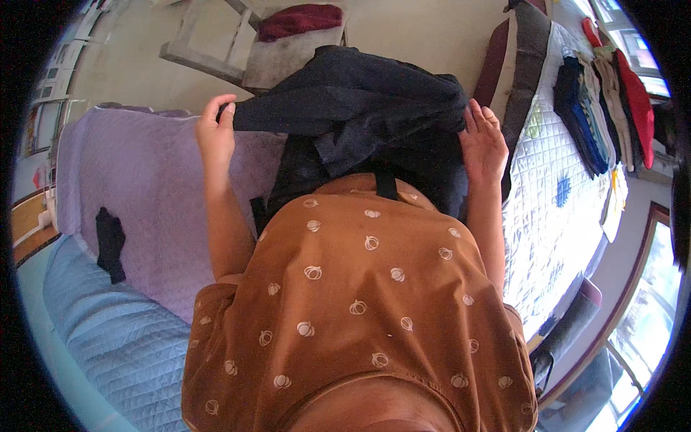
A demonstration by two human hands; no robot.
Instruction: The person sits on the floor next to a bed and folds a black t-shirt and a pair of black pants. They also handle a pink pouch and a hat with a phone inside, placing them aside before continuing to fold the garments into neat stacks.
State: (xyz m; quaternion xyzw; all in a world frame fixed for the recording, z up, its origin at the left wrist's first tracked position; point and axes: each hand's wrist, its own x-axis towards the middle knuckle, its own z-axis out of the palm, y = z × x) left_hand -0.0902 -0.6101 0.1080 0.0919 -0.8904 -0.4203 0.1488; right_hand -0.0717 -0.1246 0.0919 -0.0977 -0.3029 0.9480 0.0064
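A dark, nearly black cloth garment point(345, 102) is stretched in front of my body, over my lap. My left hand point(217, 121) pinches its left end between thumb and fingers. At the garment's right edge is my right hand point(482, 135), palm turned up and fingers extended; its fingertips meet the cloth, and whether they grip it is hidden. Below the garment, more black cloth covers my lap.
To the left, a purple blanket point(151, 189) bears a black sock-like cloth point(110, 245), beside a blue quilted cover point(119, 335). On the right, folded clothes point(588, 113) lie on a white quilted cover point(545, 216). Ahead stands a stool point(286, 59) with maroon cloth point(299, 21).
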